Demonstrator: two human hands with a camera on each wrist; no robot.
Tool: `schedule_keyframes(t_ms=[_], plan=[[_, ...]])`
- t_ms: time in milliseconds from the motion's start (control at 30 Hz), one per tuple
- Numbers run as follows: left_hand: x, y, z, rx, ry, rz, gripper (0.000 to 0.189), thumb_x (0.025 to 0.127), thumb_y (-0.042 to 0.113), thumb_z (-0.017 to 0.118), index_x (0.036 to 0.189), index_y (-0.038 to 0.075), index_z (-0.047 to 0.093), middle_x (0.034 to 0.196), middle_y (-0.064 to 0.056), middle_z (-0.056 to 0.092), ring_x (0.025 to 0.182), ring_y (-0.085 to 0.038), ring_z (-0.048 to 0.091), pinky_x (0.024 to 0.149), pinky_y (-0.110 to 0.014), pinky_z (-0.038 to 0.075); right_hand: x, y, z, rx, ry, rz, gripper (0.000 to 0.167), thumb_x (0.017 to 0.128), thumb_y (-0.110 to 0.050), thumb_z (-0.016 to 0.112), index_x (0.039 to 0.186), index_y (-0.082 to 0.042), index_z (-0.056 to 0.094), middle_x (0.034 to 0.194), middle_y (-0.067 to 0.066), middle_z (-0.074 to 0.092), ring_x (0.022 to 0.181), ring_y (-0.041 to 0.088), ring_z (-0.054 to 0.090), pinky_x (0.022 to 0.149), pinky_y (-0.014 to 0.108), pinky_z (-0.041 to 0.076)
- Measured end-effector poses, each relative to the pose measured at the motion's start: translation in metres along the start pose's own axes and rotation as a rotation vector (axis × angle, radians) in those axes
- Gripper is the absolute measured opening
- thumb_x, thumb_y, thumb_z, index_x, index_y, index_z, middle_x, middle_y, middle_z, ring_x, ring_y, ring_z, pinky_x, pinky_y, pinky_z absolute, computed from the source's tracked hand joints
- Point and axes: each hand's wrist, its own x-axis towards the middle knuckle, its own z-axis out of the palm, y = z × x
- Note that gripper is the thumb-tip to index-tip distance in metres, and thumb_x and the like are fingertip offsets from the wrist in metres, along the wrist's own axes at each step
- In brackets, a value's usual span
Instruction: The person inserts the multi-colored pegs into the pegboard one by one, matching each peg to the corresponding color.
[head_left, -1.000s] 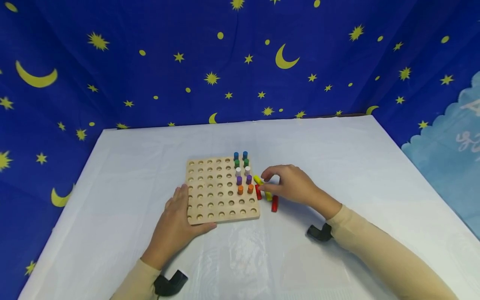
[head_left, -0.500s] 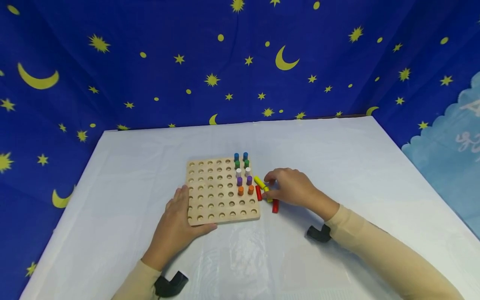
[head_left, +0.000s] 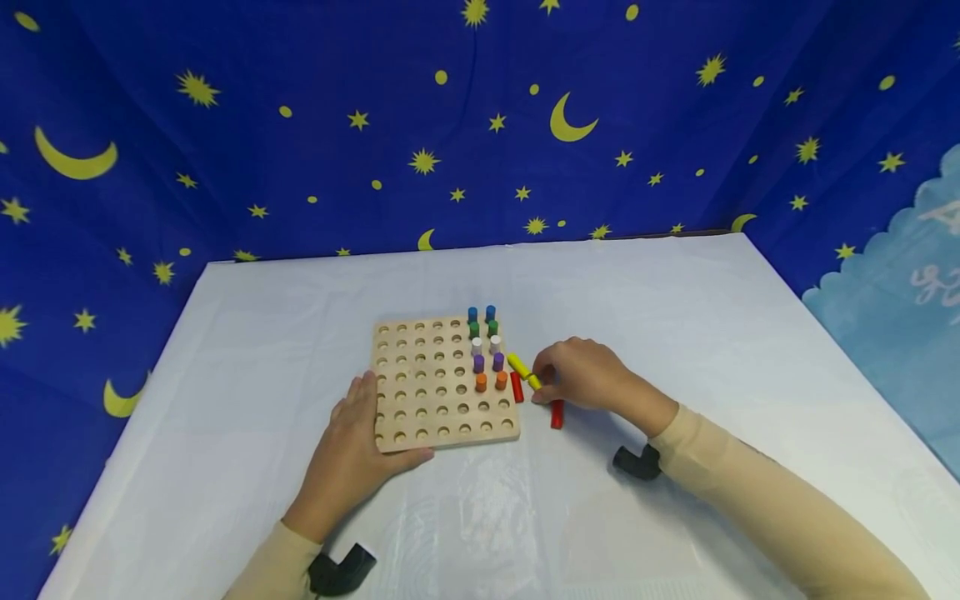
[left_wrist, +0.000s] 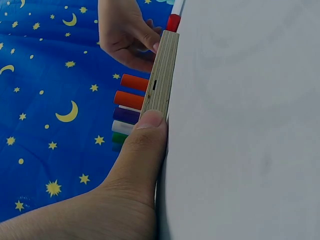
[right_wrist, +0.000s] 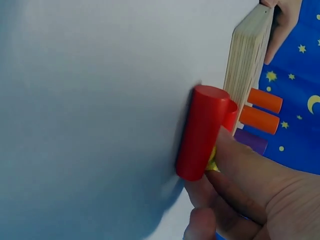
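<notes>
My left hand [head_left: 348, 450] rests against the near left corner of a wooden peg board [head_left: 420, 383]. Its fingers lie straight along the left side and its thumb along the front edge. Right of the board, my right hand [head_left: 581, 375] pinches a yellow peg [head_left: 534, 382] between thumb and fingertips, partly hidden by them. A second yellow peg [head_left: 518, 365] lies end to end with it. One red peg [head_left: 517, 387] lies beside the board's edge, and another red peg [right_wrist: 202, 132] lies close under my right hand.
Upright pegs fill two right-hand columns of the board: blue [head_left: 491, 314], green [head_left: 492, 328], white [head_left: 495, 343], purple [head_left: 498, 362] and orange [head_left: 502, 380]. The other holes hold no pegs. A white cloth covers the table [head_left: 300, 333]; a blue star-patterned curtain [head_left: 300, 150] hangs behind.
My right hand has come down toward the pegs and its fingers have drawn together around the nearer yellow peg. The nearer red peg has shifted slightly right. My left hand stays put.
</notes>
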Motion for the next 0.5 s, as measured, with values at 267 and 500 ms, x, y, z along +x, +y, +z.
schedule_keyframes(t_ms=[267, 500], plan=[[-0.0001, -0.0004, -0.0003, -0.009, -0.009, -0.010, 0.140, 0.063, 0.074, 0.079, 0.158, -0.001, 0.009, 0.164, -0.023, 0.017, 0.153, -0.041, 0.016, 0.124, -0.055, 0.017, 0.0035, -0.0017, -0.0038, -0.081, -0.013, -0.057, 0.022, 0.084, -0.016, 0.080, 0.106, -0.016, 0.078, 0.099, -0.004, 0.075, 0.086, 0.012, 0.065, 0.075, 0.034, 0.058], [0.0000, -0.0003, -0.0004, -0.015, -0.014, -0.013, 0.140, 0.063, 0.074, 0.078, 0.158, -0.001, 0.008, 0.164, -0.023, 0.017, 0.153, -0.041, 0.015, 0.124, -0.055, 0.017, 0.0017, 0.0041, -0.0010, -0.085, -0.015, -0.086, 0.021, 0.086, -0.016, 0.078, 0.107, -0.018, 0.076, 0.105, -0.003, 0.075, 0.093, 0.014, 0.067, 0.082, 0.038, 0.059]])
